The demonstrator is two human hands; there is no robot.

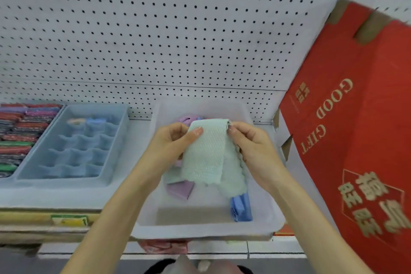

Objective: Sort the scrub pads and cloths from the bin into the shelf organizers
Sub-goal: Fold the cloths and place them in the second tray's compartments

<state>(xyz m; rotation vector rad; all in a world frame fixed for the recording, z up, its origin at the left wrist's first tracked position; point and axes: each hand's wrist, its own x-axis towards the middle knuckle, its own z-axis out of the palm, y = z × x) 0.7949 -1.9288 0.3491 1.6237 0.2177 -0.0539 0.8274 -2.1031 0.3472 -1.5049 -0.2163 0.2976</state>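
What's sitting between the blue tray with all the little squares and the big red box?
The see-through bin sits there in the head view, and the left hand and right hand hold a green cloth over it.

Around my shelf: pegboard, a red gift box, a price label.

A white metal pegboard wall (178,29), dotted with rows of small dark holes, fills the view ahead of me and rises from the back of the white shelf board (138,140). On my right a tall red cardboard box (364,122) stands close against that wall. Its gold "GOOD GIFT" lettering and gold Chinese characters are turned well away from upright, and bare brown flaps show at its top and left edge. A yellowish strip (24,216) runs along the shelf's front edge and carries a green-and-yellow paper label (70,220), too blurred to read. Below the edge, a red patterned packet (163,247) is partly in view.
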